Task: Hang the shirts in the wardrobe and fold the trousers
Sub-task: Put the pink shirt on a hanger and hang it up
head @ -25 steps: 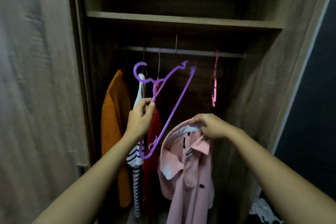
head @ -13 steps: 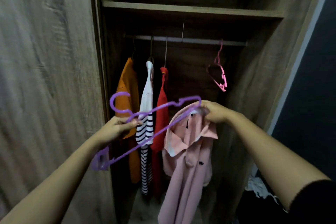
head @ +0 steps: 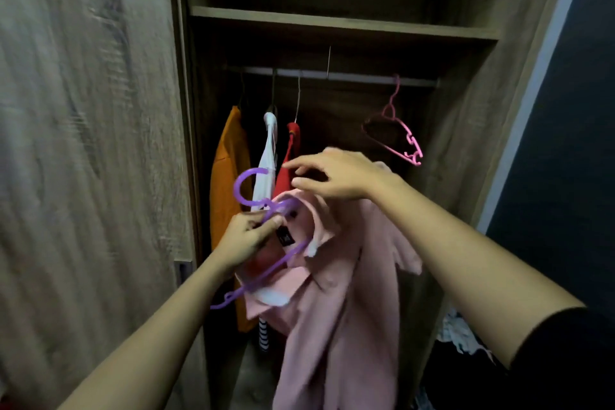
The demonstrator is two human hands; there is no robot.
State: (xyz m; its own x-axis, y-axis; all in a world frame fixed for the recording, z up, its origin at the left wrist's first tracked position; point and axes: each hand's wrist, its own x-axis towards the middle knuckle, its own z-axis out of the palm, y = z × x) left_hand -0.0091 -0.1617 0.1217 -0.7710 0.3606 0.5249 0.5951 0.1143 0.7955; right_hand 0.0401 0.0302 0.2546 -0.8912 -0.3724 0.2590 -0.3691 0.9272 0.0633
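Wardrobe is seen open, in a wood-grain finish. Its door fills the left of the view, and a small recessed handle is set at its edge. Dark wall is seen to the right of the carcass. Lighting is dim and some motion blur is noted.

One shelf is fitted across the top, with a metal rail just below it.

Pink shirt, the task's item, is held in front of the opening. It is not on the rail and is draped full length below the hands.

Three garments are hung side by side at the rail's left end:
- orange garment
- white shirt, black stripes lower down
- red shirt

Heap of light clothes is seen low at the right, outside the wardrobe.

Purple hanger is tilted, hook up and to the left. One arm is inside the pink shirt's collar and the other end sticks out at lower left.

Pink hanger is hung bare at the rail's right end, well apart from the three garments.

Left hand: fingers are clenched on the purple hanger's neck, at the collar.

Right hand: fingers are released and stretched out, palm down over the pink shirt's shoulder. Contact under the palm cannot be told.

Black label is sewn inside the collar, just beside the left hand. Light print is seen on it, too small to be read.
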